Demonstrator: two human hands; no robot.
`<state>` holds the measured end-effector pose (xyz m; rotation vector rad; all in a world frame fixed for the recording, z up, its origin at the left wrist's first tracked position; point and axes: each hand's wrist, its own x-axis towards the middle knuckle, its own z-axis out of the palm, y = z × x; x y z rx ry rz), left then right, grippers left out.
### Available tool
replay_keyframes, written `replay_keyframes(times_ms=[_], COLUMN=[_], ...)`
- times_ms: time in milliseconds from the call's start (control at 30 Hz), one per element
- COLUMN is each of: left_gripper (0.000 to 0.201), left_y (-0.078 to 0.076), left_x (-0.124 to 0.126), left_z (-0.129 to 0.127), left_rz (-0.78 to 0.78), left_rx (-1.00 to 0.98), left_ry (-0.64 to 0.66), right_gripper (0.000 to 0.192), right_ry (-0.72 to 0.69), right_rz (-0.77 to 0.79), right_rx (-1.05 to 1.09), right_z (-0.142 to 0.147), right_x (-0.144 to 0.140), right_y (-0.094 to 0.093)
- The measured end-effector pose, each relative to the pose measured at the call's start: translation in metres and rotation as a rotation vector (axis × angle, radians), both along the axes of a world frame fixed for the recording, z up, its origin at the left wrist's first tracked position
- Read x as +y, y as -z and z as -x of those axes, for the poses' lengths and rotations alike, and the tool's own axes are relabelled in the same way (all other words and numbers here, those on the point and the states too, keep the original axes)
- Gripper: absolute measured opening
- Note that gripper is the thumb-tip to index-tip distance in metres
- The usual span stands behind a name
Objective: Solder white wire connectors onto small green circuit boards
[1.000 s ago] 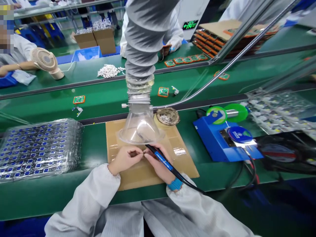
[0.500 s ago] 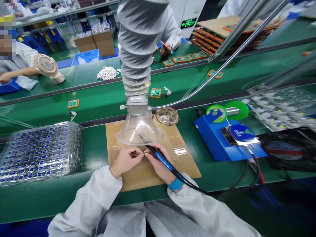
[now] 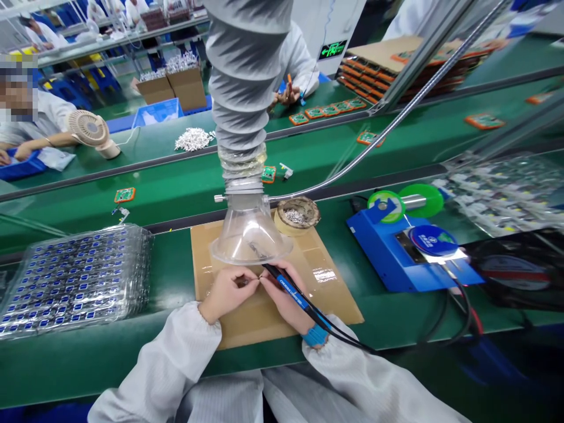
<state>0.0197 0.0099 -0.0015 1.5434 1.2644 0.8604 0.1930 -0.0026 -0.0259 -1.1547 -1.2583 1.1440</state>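
Below the clear cone of a fume extractor (image 3: 249, 232), my two hands meet at the fingertips over a cardboard sheet (image 3: 332, 299). My left hand (image 3: 230, 292) is closed in a pinch; whatever sits between its thumb and finger is too small to make out. A black and blue soldering iron (image 3: 292, 295) lies across my right hand (image 3: 286, 304), which is closed around it. The iron's tip end points up under the cone, and its cable trails over my wrist. My right thumb and finger also pinch beside the left fingertips.
Stacked clear trays of blue-marked parts (image 3: 83, 276) lie left. A round pot of metal shavings (image 3: 298, 214) stands behind the cardboard. At right are a blue solder-feeder stand (image 3: 388, 252) and a dark fan (image 3: 515, 270). Orange-edged circuit boards (image 3: 125, 195) lie on the belt; co-workers sit beyond.
Boards and small white parts on the belt have shifted left. Another orange-edged board has come into view at the right. My hands stay pinched together almost in place.
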Motion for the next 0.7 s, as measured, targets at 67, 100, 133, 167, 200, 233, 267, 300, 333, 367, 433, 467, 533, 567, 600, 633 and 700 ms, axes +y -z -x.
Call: replay_keyframes(times_ms=[67, 100, 133, 167, 200, 233, 267, 300, 333, 367, 433, 467, 533, 567, 600, 633, 700], left_gripper=[0.017, 0.017, 0.017, 0.016, 0.016, 0.016, 0.016, 0.016, 0.016, 0.015, 0.014, 0.014, 0.013, 0.013, 0.012, 0.012, 0.011], left_y=[0.0, 0.0, -0.001, -0.001, -0.001, -0.001, -0.002, -0.002, -0.002, -0.001, -0.001, 0.0, 0.001, 0.002, 0.002, 0.002, 0.002], left_x=[0.0, 0.0, 0.0, 0.0, 0.0, 0.0, 0.0, 0.0, 0.0, 0.0, 0.0, 0.0, -0.001, -0.001, -0.002, -0.002, -0.002], left_z=[0.001, 0.001, 0.001, 0.001, 0.002, 0.002, 0.002, 0.002, 0.002, 0.002, 0.003, 0.003, 0.004, 0.004, 0.004, 0.003, 0.003], left_rz=[0.013, 0.018, 0.019, 0.018, 0.011, 0.001, -0.011, -0.024, -0.036, -0.045, -0.049, -0.045, -0.039, -0.038, -0.038, -0.038, -0.038], left_rx=[-0.012, -0.014, -0.015, -0.013, -0.008, -0.002, 0.006, 0.017, 0.026, 0.032, 0.031, 0.027, 0.025, 0.028, 0.033, 0.037, 0.042], left_ry=[-0.009, -0.009, -0.007, -0.002, 0.003, 0.007, 0.009, 0.008, 0.005, 0.0, -0.018, -0.03, -0.052, -0.057, -0.06, -0.058, -0.047], right_gripper=[0.027, 0.026, 0.026, 0.026, 0.027, 0.029, 0.031, 0.032, 0.032, 0.031, 0.028, 0.026, 0.025, 0.025, 0.026, 0.028, 0.032], right_ry=[0.0, -0.001, -0.005, -0.01, -0.017, -0.025, -0.036, -0.045, -0.054, -0.06, -0.062, -0.056, -0.036, -0.027, -0.023, -0.023, -0.028], right_rz=[0.0, -0.001, -0.004, -0.007, -0.008, -0.005, 0.002, 0.011, 0.018, 0.021, 0.017, 0.014, 0.009, 0.007, 0.005, 0.005, 0.012], right_rx=[-0.013, -0.02, -0.022, -0.018, -0.009, 0.004, 0.017, 0.027, 0.032, 0.034, 0.036, 0.034, 0.014, -0.003, -0.019, -0.029, -0.022], right_z=[0.0, -0.001, -0.001, -0.001, -0.001, -0.001, -0.001, -0.001, -0.001, 0.0, 0.0, 0.0, 0.0, 0.0, 0.0, 0.0, 0.0], right_x=[0.0, 0.0, 0.0, 0.0, 0.0, 0.0, 0.001, 0.001, 0.001, 0.002, 0.003, 0.003, 0.004, 0.004, 0.004, 0.004, 0.004], right_y=[-0.001, -0.001, -0.002, -0.002, -0.002, -0.002, -0.002, -0.001, -0.001, -0.002, -0.004, -0.005, -0.009, -0.01, -0.01, -0.01, -0.008])
